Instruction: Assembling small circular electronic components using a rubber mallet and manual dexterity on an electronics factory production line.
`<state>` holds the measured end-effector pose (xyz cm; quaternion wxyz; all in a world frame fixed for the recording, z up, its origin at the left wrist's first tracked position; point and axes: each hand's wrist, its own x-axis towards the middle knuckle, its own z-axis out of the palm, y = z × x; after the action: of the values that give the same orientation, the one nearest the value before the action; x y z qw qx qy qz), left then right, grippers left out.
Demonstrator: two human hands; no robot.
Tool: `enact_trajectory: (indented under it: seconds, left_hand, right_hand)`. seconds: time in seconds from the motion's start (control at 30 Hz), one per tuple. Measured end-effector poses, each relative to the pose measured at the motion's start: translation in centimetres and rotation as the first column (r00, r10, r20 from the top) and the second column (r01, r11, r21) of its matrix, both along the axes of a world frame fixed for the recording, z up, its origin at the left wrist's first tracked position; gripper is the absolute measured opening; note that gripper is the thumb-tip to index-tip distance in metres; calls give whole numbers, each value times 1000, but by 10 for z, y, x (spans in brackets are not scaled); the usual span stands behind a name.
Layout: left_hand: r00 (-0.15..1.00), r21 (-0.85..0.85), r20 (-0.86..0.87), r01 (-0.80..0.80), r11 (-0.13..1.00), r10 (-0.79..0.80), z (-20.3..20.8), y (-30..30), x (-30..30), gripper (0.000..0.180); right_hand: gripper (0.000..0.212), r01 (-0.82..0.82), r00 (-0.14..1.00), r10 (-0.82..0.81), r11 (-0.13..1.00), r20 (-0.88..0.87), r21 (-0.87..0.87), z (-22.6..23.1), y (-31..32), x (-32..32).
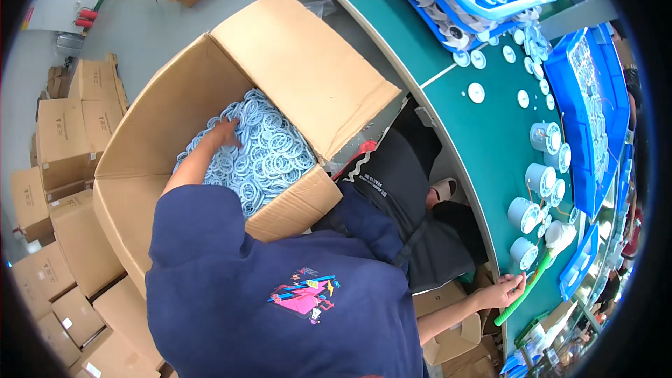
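My left hand [227, 133] reaches into an open cardboard box [147, 108] on my left. Its fingers are apart and touch a heap of pale blue plastic rings [276, 147]; some fingertips are hidden among them. At the edge of the green worktable [483, 147], my right hand [505, 291] is closed, thumb and fingers pinched together. What they hold, if anything, is too small to make out. Right beside them lies a tool with a green handle [523, 294] and a white head [560, 236]. Just beyond that hand stands a white round cup-like part [523, 253].
More white cup-like parts [540, 179] and flat white discs [476, 92] are spread over the table. Blue trays [584, 126] full of small parts line its far side, and stacked blue baskets [483, 7] stand at the back. Closed cartons [77, 238] are piled at far left.
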<state>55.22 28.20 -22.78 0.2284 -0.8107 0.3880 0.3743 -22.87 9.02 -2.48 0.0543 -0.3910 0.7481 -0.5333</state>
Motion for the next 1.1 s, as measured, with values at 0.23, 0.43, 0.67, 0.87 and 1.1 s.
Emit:
enact_trajectory:
  seconds: [0.23,0.43,0.67,0.87,1.1]
  left_hand:
    - [999,-7,14,35,999,-34,-18,12,20,137]
    - [973,-15,142,184,983,-180,-9,36,34,86]
    - [1000,-532,-12,-13,846,8,54,19,27,49]
    - [889,-732,-409,-455,506,208,258,-42,-58,26]
    - [735,-767,-634,-636,78,-241,398,-181,-180,51]
  right_hand:
    - [22,25,994,-26,1000,108,9,11,3,16]
    - [15,-61,988,76,992,136,-112,13,-11,1]
    - [11,6,987,25,981,156,-196,27,-29,-17]
    - [10,46,983,-6,976,185,-211,7,-26,-17]
    - [10,62,996,-51,987,75,-147,26,-27,-16]
